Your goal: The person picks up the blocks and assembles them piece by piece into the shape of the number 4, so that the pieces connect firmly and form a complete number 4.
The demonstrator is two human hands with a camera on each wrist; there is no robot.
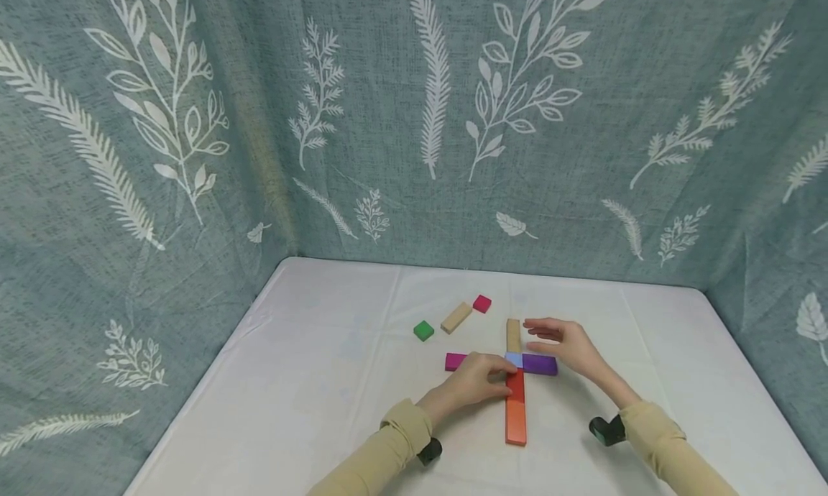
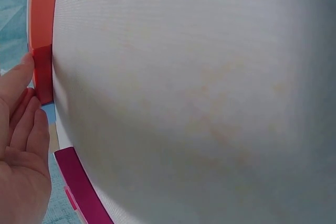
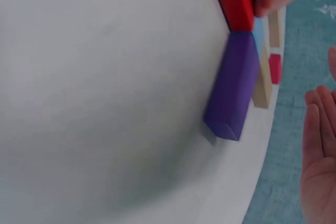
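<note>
Your left hand (image 1: 474, 382), half-curled, touched the red block (image 1: 516, 389), well in from the table's (image 1: 310, 381) far edge; I couldn't tell whether it gripped. Your right hand (image 1: 569, 343), fingers parted, held nothing.

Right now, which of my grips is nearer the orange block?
Left. Your left grip is at the red block, which abuts the orange block; your right grip is farther off, near the dark purple block.

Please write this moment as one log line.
left hand: at red block | right hand: empty, beside nearer tan block | green block: apart
</note>
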